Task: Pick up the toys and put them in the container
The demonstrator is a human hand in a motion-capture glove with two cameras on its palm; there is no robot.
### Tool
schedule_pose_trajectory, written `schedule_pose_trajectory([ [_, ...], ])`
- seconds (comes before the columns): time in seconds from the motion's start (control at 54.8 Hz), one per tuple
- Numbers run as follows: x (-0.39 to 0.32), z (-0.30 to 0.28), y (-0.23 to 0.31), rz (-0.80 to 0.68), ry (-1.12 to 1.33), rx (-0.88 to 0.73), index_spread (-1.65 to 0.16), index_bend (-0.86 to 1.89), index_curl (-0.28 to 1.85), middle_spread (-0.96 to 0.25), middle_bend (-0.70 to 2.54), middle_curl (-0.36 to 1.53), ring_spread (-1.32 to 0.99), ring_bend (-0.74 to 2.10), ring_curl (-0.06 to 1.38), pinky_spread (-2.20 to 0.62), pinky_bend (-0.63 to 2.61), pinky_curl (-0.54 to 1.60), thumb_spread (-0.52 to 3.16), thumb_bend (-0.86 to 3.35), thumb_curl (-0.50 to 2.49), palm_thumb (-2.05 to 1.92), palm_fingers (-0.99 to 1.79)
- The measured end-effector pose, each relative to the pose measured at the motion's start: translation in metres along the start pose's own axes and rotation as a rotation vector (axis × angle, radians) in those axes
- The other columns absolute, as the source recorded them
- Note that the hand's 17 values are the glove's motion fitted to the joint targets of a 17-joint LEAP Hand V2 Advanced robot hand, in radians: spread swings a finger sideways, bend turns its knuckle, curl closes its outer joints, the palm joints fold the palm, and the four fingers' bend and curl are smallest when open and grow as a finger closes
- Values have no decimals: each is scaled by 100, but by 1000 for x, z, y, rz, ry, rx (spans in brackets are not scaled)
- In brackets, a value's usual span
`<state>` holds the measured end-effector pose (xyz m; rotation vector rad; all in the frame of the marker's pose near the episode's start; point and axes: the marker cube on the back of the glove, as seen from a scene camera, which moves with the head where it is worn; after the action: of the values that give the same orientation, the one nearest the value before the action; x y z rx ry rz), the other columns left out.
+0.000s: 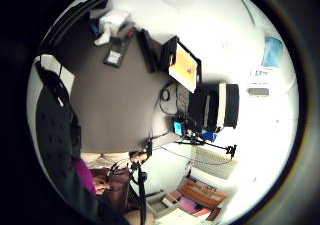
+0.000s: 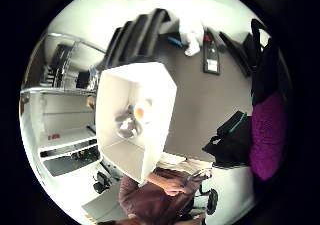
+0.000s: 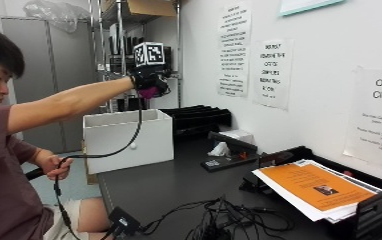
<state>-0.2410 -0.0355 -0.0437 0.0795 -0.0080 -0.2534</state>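
Dark grey surface (image 3: 158, 185) stands against a white wall (image 3: 324, 65) carrying several printed notices (image 3: 271, 72). A metal wire shelf rack (image 3: 111, 50) stands in the corner, a cardboard box (image 3: 148, 7) on top. Grey cabinet (image 3: 38, 65) behind. Black paper trays (image 3: 194, 117) along the wall.

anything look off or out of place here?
Nothing looks spilled or damaged. The gloved right hand grips a purple toy above the white container, which stands upright at the table edge with toys already inside. The only untidy spot is the tangle of cables near the paper tray.
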Motion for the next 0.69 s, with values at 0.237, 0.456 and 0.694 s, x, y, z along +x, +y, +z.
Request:
schedule_pose_trajectory([
  [0.237, -115, -61, 2, -168, -31, 104, -36, 49, 66, -36, 84, 96, -36, 131, 61, -39, 108, 46, 82, 17, 99, 64, 100],
  [0.456, -180, -58, 11, -300, -93, 160, -38, 43, 77, -37, 81, 99, -37, 132, 61, -39, 109, 46, 80, 15, 105, 63, 98],
  [0.694, -227, -12, -1, -448, -234, 58, -33, 0, 76, -35, 38, 88, -34, 129, 60, -40, 136, 52, 99, -1, 98, 36, 38],
])
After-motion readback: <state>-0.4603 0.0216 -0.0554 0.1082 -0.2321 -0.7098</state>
